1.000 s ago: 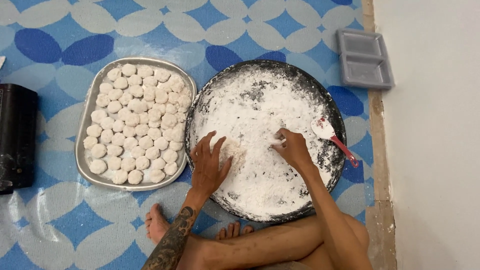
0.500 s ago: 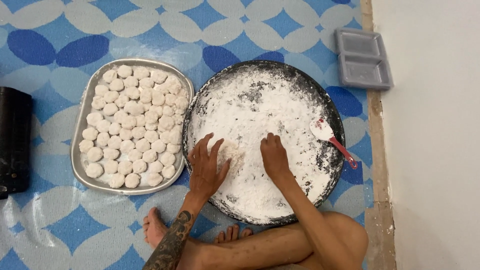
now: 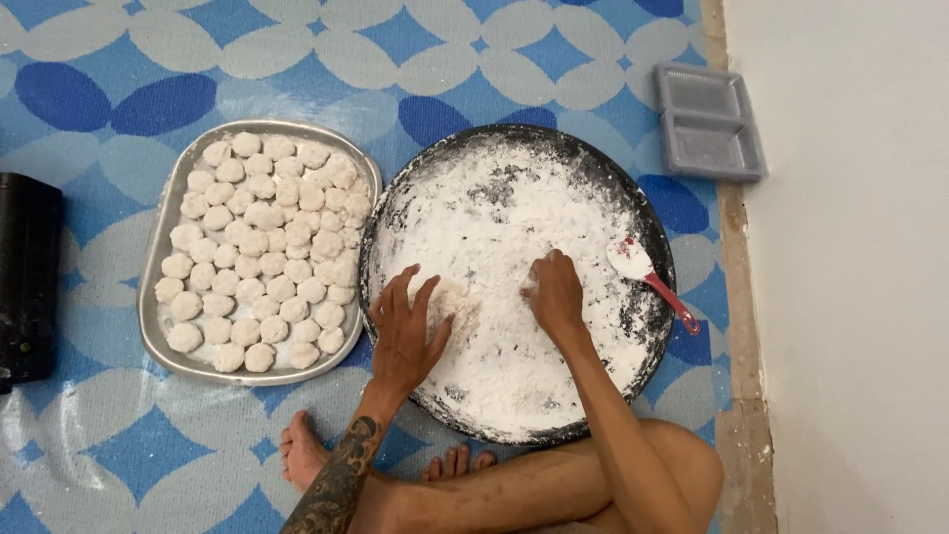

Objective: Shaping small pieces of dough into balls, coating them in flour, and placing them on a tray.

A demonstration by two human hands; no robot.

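Observation:
A round dark pan (image 3: pixel 647 222) covered in white flour lies on the patterned mat in front of me. My left hand (image 3: pixel 403 331) rests fingers spread on the flour at the pan's left side, touching a pale lump of dough (image 3: pixel 457 309). My right hand (image 3: pixel 554 294) is curled in the flour near the pan's middle, pinching some of it. A red-handled spatula (image 3: pixel 652 280) lies in the pan at the right. To the left, a metal tray (image 3: pixel 156 259) holds several rows of floured dough balls (image 3: pixel 267 252).
A grey two-compartment plastic tray (image 3: pixel 708 121) sits at the upper right by the mat's edge. A black cylinder (image 3: pixel 28 277) lies at the far left. White floor runs along the right. My crossed legs and a foot (image 3: pixel 301 453) are at the bottom.
My right hand slid left and toward me, then back out to the pan's middle, raking flour. My left hand stayed on the dough lump.

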